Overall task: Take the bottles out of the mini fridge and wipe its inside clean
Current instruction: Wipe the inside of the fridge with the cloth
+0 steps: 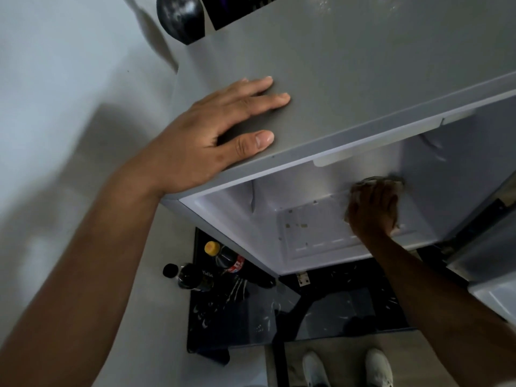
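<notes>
I look down over the grey mini fridge (363,65), whose white inside (279,196) stands open below its top. My left hand (217,127) rests flat on the fridge top, fingers straight. Inside the fridge, my right hand (372,210) grips a crumpled cloth (382,181) against the back wall, blurred. Brownish spots (296,225) mark the inner floor panel. Two dark bottles stand on the floor to the fridge's left: one with a yellow cap (223,254) and one with a black cap (187,275).
The fridge door (485,263) hangs open at the right. A dark glossy mat or panel (245,317) lies under the fridge front. White shoes (349,367) stand at the bottom. A dark round object (180,16) and a black box (240,7) sit on the fridge top's far end.
</notes>
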